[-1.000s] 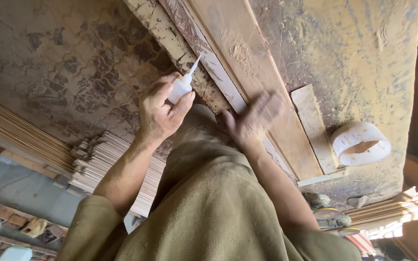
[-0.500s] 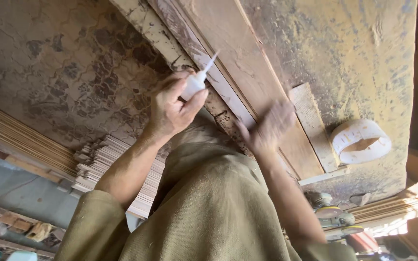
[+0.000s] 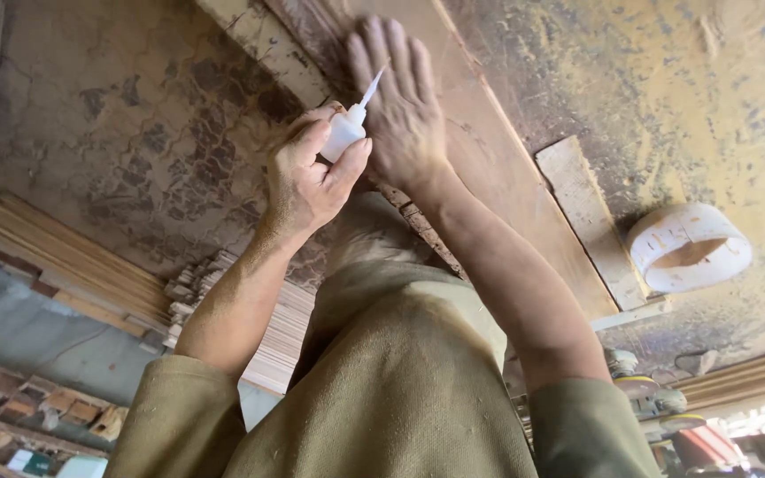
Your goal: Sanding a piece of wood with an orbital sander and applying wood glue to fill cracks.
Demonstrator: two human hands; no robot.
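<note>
My left hand (image 3: 307, 181) grips a small white squeeze bottle (image 3: 345, 133), its thin nozzle pointing up and to the right over the edge of a long wooden board (image 3: 506, 168). That board lies diagonally on a dusty yellow-brown bench top (image 3: 657, 80). My right hand (image 3: 405, 115) rests flat on the board just right of the nozzle, fingers stretched out and apart, holding nothing. A pale, chipped strip (image 3: 263, 40) runs along the board's left side.
A short wooden block (image 3: 591, 217) lies right of the board, with a white roll of tape (image 3: 688, 248) beyond it. Stacked thin wood strips (image 3: 267, 327) and long slats (image 3: 64, 265) sit lower left. A power tool (image 3: 648, 394) is at the lower right.
My right hand has slid up along the board from beside my body to next to the bottle's nozzle. My left hand and the bottle have stayed almost in place.
</note>
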